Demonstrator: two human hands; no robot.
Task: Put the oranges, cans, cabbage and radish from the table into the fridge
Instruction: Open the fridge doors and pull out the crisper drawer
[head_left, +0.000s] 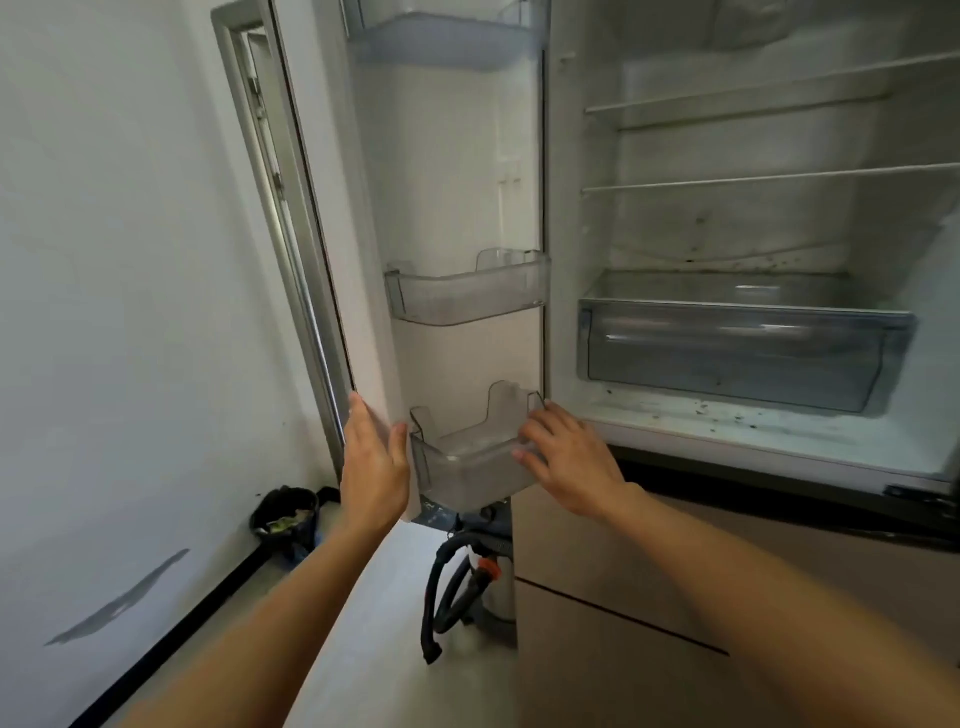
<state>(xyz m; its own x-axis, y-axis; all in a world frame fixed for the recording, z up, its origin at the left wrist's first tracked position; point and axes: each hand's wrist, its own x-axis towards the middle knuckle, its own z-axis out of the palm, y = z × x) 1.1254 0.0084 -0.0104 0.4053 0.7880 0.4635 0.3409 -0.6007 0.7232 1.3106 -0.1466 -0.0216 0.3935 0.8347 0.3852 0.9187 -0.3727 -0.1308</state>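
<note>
— Forearms (249, 639) fill the bottom of my feed, both stretched toward the fridge (587, 156). Its door (447, 182) stands wide open on the fridge's left side, inner face toward me.

— What are the grips doing?

— The left grip (371, 462) lies flat on the free edge of that door, low down. Its fingers are straight and the thumb sits round on the inner face, and it carries nothing. The right grip (571, 462) has its fingers curled onto the rim of the bottom door bin (467, 467), at the end nearer the fridge cabinet. I'd call that holding the bin.

— How far along are we?

— Barely begun, by my reckoning. I see none of our things inside the fridge: not on the shelves (769, 179), not in the crisper drawer (743, 353), not in the middle door bin (467, 296). Only dark specks dot the fridge floor. The oranges, cans, cabbage and radish, and the surface they sit on, are outside my view. So I judge all four lots remain to be fetched and stowed.

— And how does the fridge lie?

— It stands upright, long axis vertical, with its mouth facing me. The bottom door bin runs its long axis across the door, about level with the fridge's lower lip.
</note>
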